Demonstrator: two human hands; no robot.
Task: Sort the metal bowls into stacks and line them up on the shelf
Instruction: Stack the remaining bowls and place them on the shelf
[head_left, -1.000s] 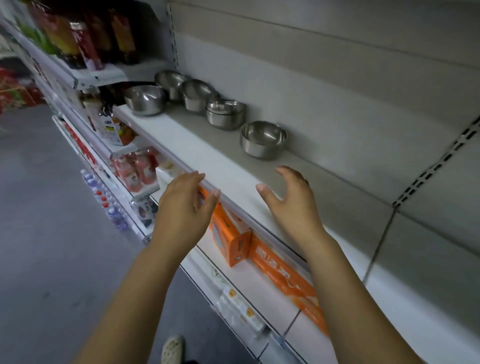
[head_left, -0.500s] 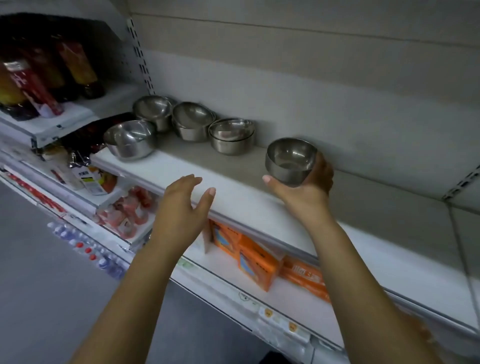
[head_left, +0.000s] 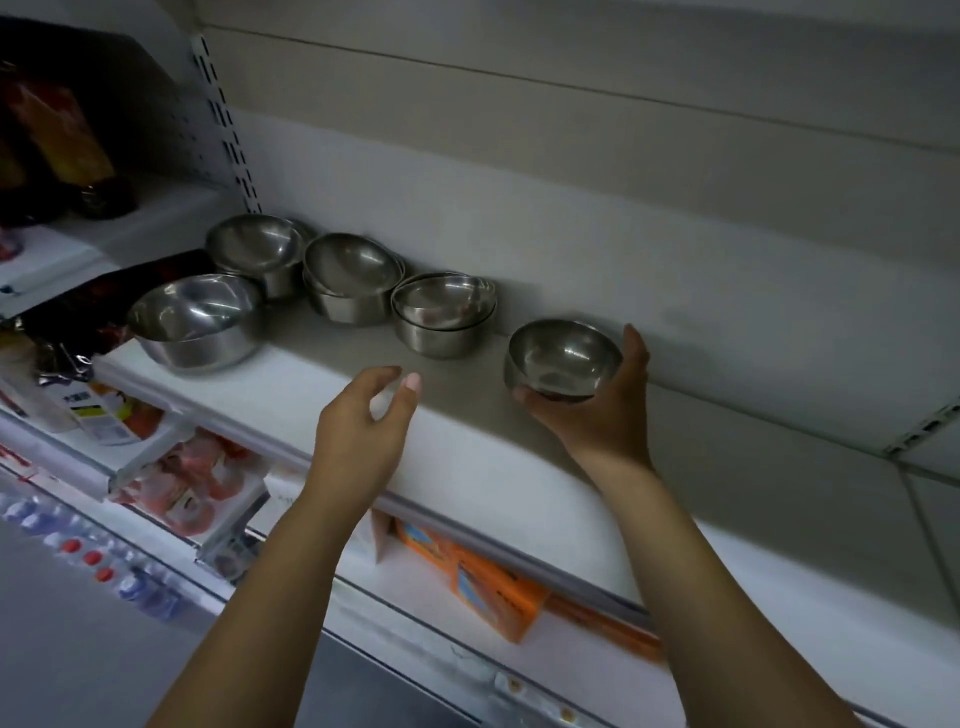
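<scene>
Orange boxes (head_left: 493, 587) sit one level down under my arms and aren't part of this. Left hand (head_left: 363, 436) hovers over the shelf (head_left: 291, 395) front edge. Its fingers are loosely curled, thumb and forefinger apart, holding nothing. I'd say it's free to steady a stack.

Right hand (head_left: 597, 415) cups the small bowl (head_left: 563, 358) from below and behind, thumb under the near side and fingers wrapped up the far wall. That keeps the mouth up so it can drop straight into another bowl. The view is dim, so I can't tell if its base touches the shelf; probably just off.

It's alone, just right of the nearest stack (head_left: 441, 317), which looks similar in size and is likely its home. Big bowl (head_left: 195, 325) stands single at the front left, out of line and unsorted. Along the back wall, leftward, are the middle stack (head_left: 353, 283) and the far stack (head_left: 257, 254).
</scene>
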